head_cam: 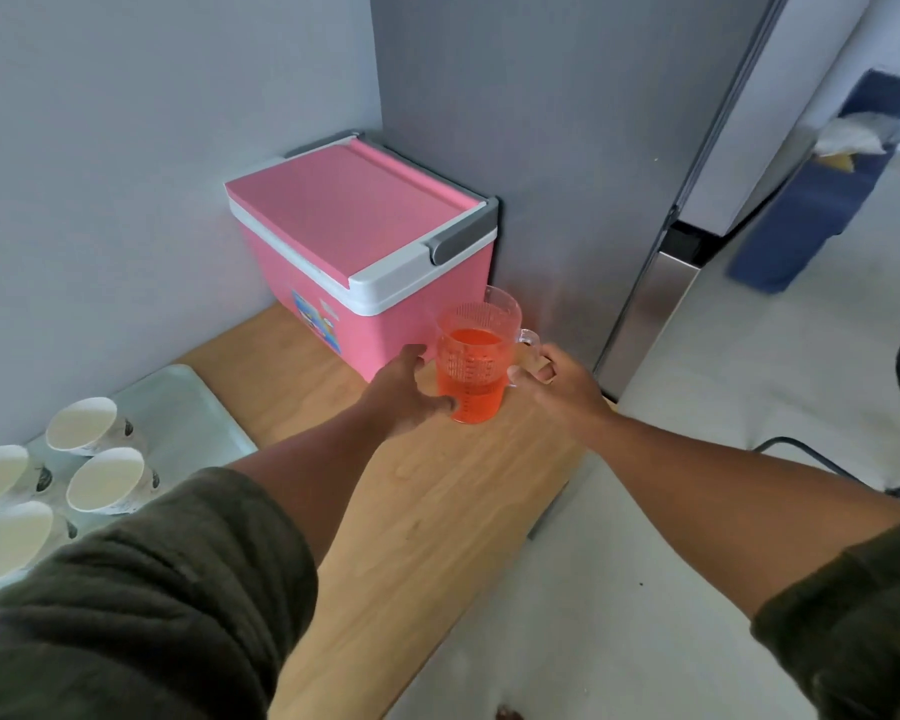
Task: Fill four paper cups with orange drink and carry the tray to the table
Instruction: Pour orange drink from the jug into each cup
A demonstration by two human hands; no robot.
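My sleeves (pixel 141 605) are dark olive knit, bunched up above both elbows, leaving my forearms (pixel 697 470) bare.

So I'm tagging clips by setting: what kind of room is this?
Probably a home or office kitchen corner: a tall steel fridge beside a wooden counter, with a pink cooler box and paper cups on a tray.

Pale grey wall (pixel 126 148) behind a light wooden desk (pixel 437 511), tall grey fridge (pixel 541 148) with a shiny steel edge, whitish floor (pixel 749 356), and a blue bin (pixel 822 200) further back in soft daylight.
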